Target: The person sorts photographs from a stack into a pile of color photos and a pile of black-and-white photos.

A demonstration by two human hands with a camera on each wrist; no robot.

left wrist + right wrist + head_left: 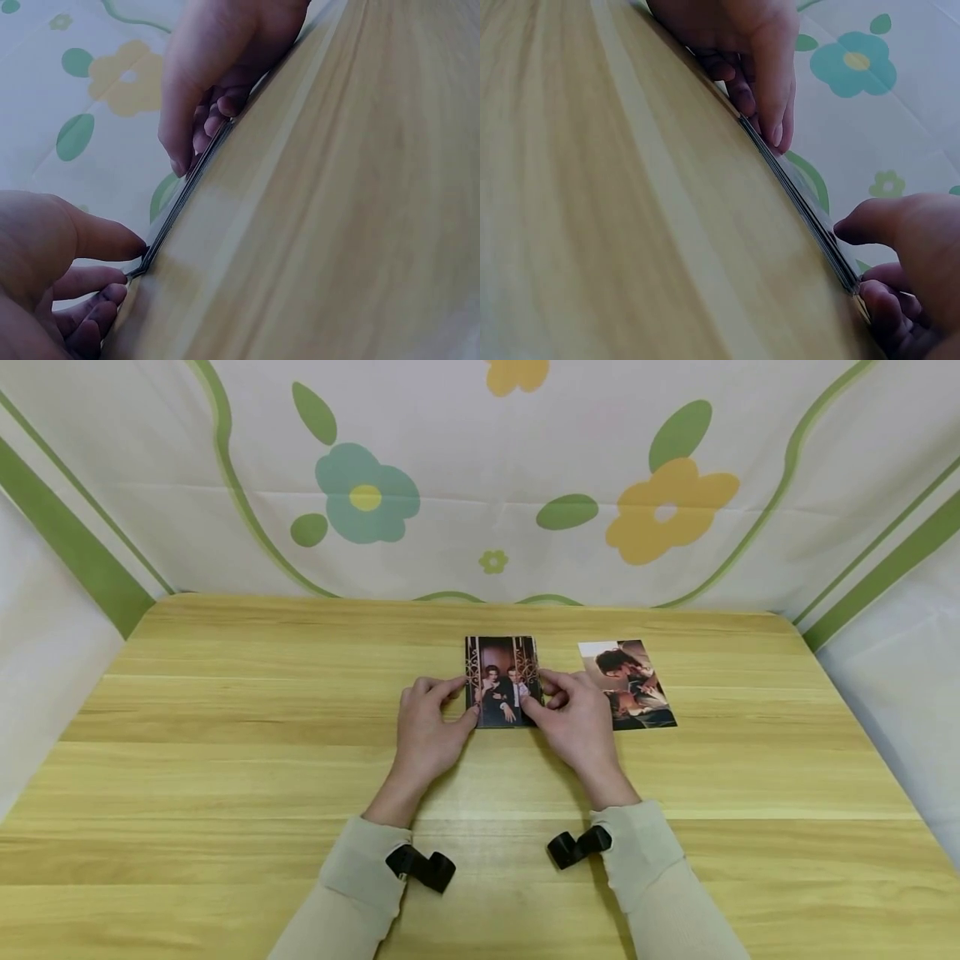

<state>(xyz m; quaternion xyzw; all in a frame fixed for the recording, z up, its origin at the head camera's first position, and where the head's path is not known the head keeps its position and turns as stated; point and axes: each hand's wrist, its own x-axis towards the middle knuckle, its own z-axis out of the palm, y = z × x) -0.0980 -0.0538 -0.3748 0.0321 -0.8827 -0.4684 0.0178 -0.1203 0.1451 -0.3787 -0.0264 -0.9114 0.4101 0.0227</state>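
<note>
A thin stack of photos (pixel 501 681) lies on the wooden table (pixel 225 735), its top print showing two figures in dark clothes. My left hand (pixel 453 697) pinches the stack's left edge, thumb on top. My right hand (pixel 551 702) pinches the right edge in the same way. The left wrist view shows the stack (pixel 180 202) edge-on, with the left hand (pixel 112 259) at its near corner and the right hand (pixel 202 135) at the far one. In the right wrist view the stack (pixel 802 202) runs between the right hand (pixel 862 255) and the left hand (pixel 769 120).
A single loose photo (pixel 628 683) lies flat on the table just right of my right hand. A flower-print cloth (pixel 480 485) hangs behind and beside the table. Black wrist mounts (pixel 420 864) sit on both sleeves.
</note>
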